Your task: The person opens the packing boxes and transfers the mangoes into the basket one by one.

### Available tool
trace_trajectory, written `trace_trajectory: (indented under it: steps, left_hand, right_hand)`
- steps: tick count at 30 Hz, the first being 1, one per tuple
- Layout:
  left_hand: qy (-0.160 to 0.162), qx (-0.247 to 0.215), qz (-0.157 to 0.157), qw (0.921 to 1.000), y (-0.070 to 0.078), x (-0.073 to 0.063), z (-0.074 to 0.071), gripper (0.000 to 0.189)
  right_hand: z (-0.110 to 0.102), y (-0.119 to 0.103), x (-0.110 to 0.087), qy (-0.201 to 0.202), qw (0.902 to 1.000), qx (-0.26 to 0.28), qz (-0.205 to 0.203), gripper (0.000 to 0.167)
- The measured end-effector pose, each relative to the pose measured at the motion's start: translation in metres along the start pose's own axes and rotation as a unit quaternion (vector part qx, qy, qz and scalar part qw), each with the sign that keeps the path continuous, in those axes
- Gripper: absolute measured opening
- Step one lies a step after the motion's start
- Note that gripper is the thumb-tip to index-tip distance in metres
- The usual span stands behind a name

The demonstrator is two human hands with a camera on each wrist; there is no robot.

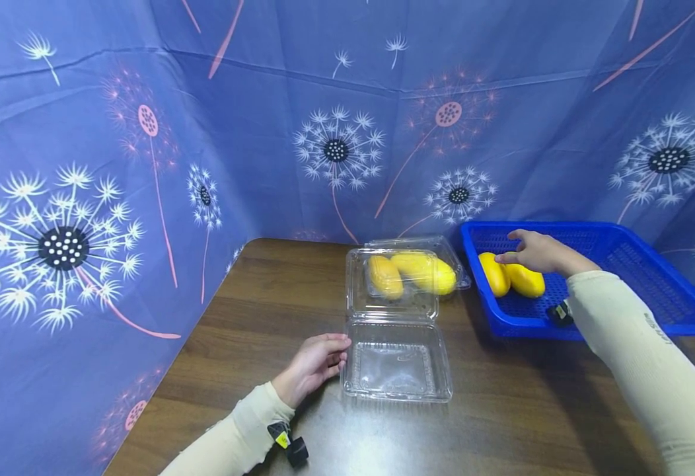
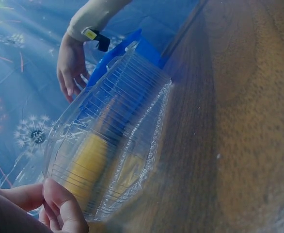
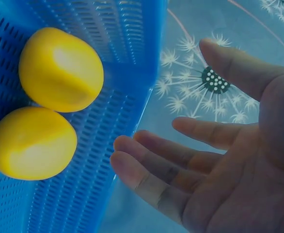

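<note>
My left hand (image 1: 314, 365) pinches the left rim of a clear plastic clamshell box (image 1: 396, 360), which stands on the table with its lid (image 1: 356, 291) laid back. In the left wrist view, the thumb and fingers (image 2: 59, 196) meet at the box's rim. Over the blue basket (image 1: 609, 233), my right hand (image 1: 540, 252) hovers with its fingers spread and nothing in them. Below it, two yellow mangoes lie side by side in the basket; the right wrist view shows one mango (image 3: 59, 70) against the other mango (image 3: 35, 143).
Behind the opened lid sits a second clear box (image 1: 462, 281) with several yellow mangoes (image 1: 442, 274) inside, close to the basket's left wall. The wooden table (image 1: 252, 317) ends at a blue dandelion-print cloth (image 1: 252, 132) hanging at the back and sides.
</note>
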State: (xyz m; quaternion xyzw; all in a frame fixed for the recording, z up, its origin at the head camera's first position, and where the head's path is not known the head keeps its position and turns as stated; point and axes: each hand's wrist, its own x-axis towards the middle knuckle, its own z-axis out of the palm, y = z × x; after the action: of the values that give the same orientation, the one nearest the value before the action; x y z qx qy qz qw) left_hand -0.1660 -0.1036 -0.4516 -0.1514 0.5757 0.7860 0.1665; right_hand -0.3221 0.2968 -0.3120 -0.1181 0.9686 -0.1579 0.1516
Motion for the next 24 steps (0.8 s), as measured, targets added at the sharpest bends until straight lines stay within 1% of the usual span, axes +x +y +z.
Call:
trace_trajectory:
  steps: [7,11,14,21,24]
  left_hand:
    - [-0.003,-0.001,0.004,1.0,-0.001,-0.001,0.0,0.016]
    - [-0.004,0.001,0.007,1.0,-0.001,-0.003,0.0,0.016]
    - [-0.004,0.002,0.005,1.0,-0.001,-0.004,0.0,0.015]
    - [-0.005,-0.001,0.002,1.0,-0.002,-0.005,0.0,0.013]
    - [-0.007,-0.001,0.004,1.0,-0.001,-0.006,0.0,0.012]
  right_hand:
    - [0.002,-0.01,-0.009,0.011,0.9999,-0.004,-0.013,0.088]
    - [0.005,-0.018,-0.015,0.016,0.9996,0.0,-0.022,0.095]
    - [0.008,-0.024,-0.018,0.025,0.9991,0.002,-0.033,0.098]
    - [0.017,-0.038,-0.028,0.041,0.9973,-0.002,-0.061,0.082]
    - [0.02,-0.043,-0.032,0.049,0.9963,-0.003,-0.07,0.08]
